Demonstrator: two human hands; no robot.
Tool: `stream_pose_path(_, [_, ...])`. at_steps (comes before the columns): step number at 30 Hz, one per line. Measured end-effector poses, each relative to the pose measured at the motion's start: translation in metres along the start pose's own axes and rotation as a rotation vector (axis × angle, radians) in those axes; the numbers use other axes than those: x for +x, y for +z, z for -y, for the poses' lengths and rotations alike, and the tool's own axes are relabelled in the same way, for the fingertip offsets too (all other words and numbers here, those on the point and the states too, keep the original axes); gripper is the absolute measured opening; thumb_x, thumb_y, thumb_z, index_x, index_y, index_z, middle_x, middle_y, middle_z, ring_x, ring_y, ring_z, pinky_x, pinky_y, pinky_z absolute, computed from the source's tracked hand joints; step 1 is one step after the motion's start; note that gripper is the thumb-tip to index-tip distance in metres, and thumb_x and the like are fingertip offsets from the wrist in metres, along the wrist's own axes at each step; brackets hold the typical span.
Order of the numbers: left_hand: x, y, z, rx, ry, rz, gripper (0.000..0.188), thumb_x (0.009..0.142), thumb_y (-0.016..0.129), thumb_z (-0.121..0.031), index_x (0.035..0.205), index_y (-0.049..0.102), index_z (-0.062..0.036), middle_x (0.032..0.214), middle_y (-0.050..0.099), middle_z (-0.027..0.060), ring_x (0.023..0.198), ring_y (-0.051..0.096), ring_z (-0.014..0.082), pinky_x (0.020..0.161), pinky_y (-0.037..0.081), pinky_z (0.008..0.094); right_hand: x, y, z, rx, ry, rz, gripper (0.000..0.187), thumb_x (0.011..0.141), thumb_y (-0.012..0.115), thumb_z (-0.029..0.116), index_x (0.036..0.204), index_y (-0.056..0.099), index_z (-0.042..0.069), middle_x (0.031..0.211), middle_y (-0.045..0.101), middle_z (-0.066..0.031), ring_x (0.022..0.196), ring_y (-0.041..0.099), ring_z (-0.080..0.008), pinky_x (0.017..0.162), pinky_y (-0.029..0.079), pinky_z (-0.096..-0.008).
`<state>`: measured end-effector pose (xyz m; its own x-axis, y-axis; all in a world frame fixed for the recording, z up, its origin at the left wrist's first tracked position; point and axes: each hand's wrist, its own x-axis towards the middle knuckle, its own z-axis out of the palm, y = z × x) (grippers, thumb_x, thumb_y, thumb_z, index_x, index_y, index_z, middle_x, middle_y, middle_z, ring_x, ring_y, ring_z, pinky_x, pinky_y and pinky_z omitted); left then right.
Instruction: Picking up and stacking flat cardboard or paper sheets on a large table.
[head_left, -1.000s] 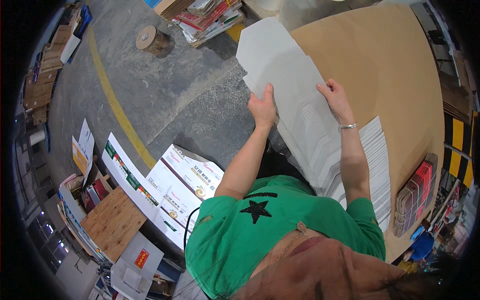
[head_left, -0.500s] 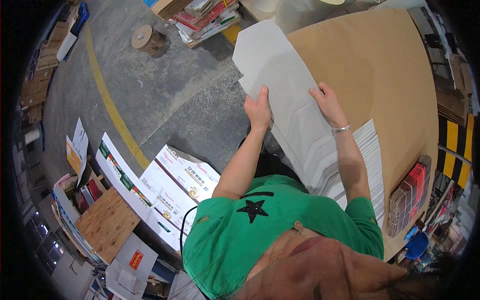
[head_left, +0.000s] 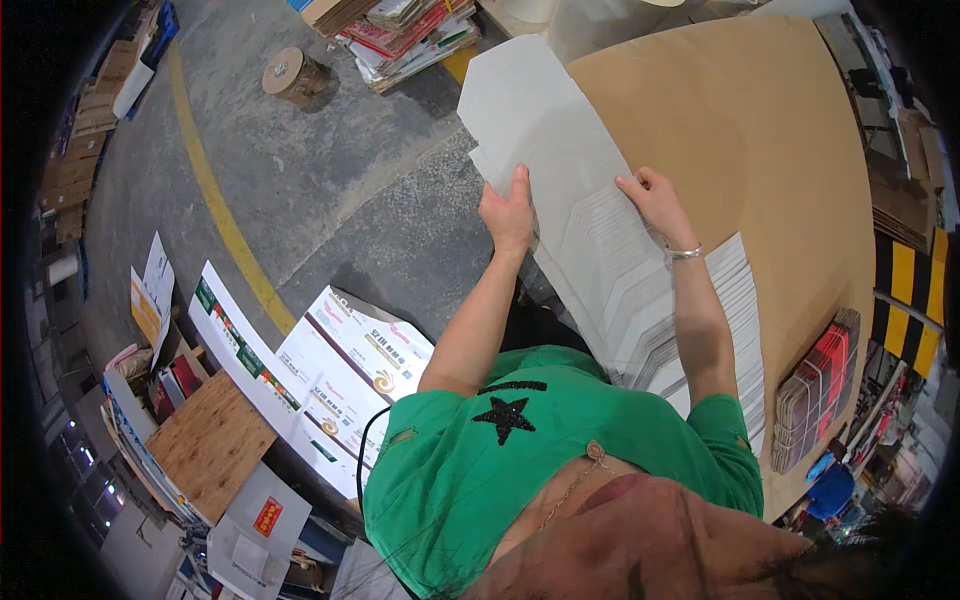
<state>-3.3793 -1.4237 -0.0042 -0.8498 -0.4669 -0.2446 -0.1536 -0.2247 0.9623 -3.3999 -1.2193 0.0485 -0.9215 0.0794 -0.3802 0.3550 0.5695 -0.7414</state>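
A fanned stack of flat grey-white card blanks lies on a brown cardboard-covered table. My left hand grips the left edge of the top blank, which reaches out past the table edge over the floor. My right hand, with a bracelet on its wrist, presses on the blanks near the middle. More white sheets are stacked under my right forearm.
A bundle of red and brown flat cartons stands at the table's right end. Printed white cartons and a wooden board lie left of me. A yellow floor line, a tape roll and piled printed sheets are farther off.
Both hands have slid the top blank along the stack and shifted slightly on it. The grip on the blank stays the same.
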Motion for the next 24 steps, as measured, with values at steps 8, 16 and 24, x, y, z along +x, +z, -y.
stream_pose_path(8, [-0.005,0.001,-0.011,0.187,0.059,-0.043,0.036,0.079,0.064,-0.024,0.096,0.055,0.0073,0.090,0.063,0.0162,0.083,0.061,0.0221,0.074,0.047,0.0329,0.001,0.001,-0.014,0.174,-0.051,-0.019,0.033,0.079,0.063,0.025,0.064,0.045,0.003,0.059,0.037,0.0035,0.057,0.033,-0.0085,0.051,0.031,-0.0253])
stream_pose_path(16, [-0.006,0.000,-0.013,0.129,0.017,-0.006,0.038,0.079,0.064,-0.023,0.101,0.054,0.0061,0.095,0.062,0.0138,0.086,0.059,0.0203,0.077,0.046,0.0318,-0.004,0.001,-0.012,0.079,0.005,-0.052,0.035,0.079,0.063,0.029,0.063,0.046,0.003,0.058,0.038,0.0025,0.057,0.034,-0.0086,0.051,0.032,-0.0260])
stream_pose_path(24, [-0.018,0.000,0.003,0.070,-0.016,0.038,0.043,0.074,0.068,-0.018,0.106,0.051,0.0043,0.098,0.062,0.0136,0.088,0.059,0.0200,0.079,0.046,0.0315,-0.022,-0.009,-0.022,0.068,0.066,0.029,0.037,0.077,0.065,0.030,0.062,0.042,0.005,0.058,0.034,0.0039,0.056,0.031,-0.0078,0.048,0.028,-0.0261])
